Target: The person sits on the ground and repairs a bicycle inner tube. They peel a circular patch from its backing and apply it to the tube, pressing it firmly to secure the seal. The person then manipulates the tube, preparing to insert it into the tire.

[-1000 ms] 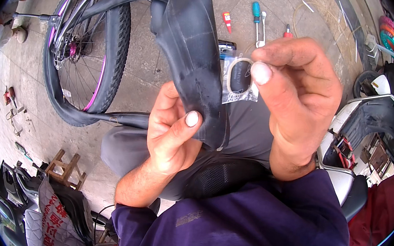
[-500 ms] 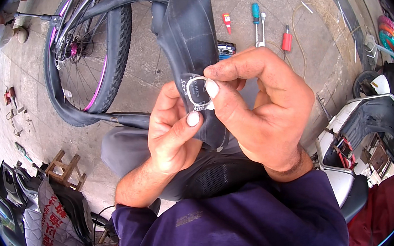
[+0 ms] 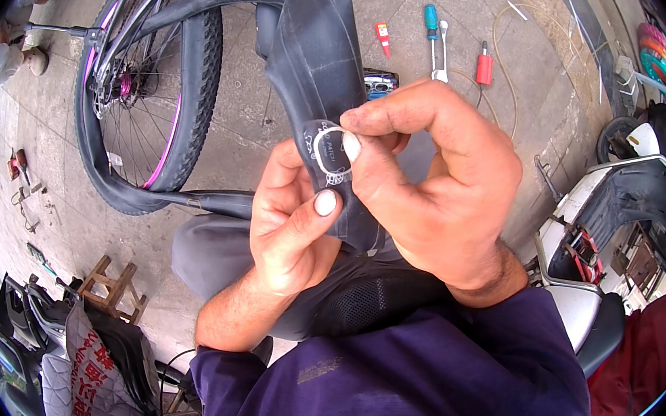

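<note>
A patch (image 3: 326,154) is pinched at its right edge between thumb and forefinger of the right hand (image 3: 443,183), held over the tube (image 3: 318,44), which is gripped by the left hand (image 3: 291,232), its thumb just below the patch.

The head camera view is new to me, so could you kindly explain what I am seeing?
There is no machine here, only a person's two bare hands. A fisheye camera worn on the head, the left one of a pair, looks down, so straight edges bend.

The left hand holds a black rubber tube. The right hand pinches a small clear film marked with a pale ring, in front of the tube; whether they touch, I cannot tell.

On the paved floor lie a small red bottle, a teal-handled screwdriver and a red-handled tool. A bicycle wheel stands to the left.
</note>
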The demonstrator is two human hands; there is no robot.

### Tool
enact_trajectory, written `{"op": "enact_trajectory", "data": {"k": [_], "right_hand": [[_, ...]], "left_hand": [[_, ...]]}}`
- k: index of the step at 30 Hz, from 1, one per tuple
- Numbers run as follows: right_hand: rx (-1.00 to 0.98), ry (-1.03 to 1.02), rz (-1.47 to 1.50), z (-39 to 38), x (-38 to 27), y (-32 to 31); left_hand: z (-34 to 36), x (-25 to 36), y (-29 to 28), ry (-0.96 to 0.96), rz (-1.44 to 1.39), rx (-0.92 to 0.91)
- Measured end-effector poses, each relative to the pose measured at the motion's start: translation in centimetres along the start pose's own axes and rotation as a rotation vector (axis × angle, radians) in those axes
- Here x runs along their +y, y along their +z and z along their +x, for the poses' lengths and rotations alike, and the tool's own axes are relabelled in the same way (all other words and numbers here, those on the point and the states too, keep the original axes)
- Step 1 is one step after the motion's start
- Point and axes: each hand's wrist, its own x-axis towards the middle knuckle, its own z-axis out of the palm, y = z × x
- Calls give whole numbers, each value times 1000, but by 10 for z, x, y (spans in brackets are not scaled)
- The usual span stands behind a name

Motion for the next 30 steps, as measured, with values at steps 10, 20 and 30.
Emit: {"op": "enact_trajectory", "data": {"k": [10,20,30], "right_hand": [[39,174,313,-9,11,-1],[-211,653,752,-5,25,1],[-129,564,771,-9,34,11]], "left_hand": [[0,-1,0,16,8,15],[0,-6,-8,72,28,-39],[1,-7,-8,86,75,-42]]}}
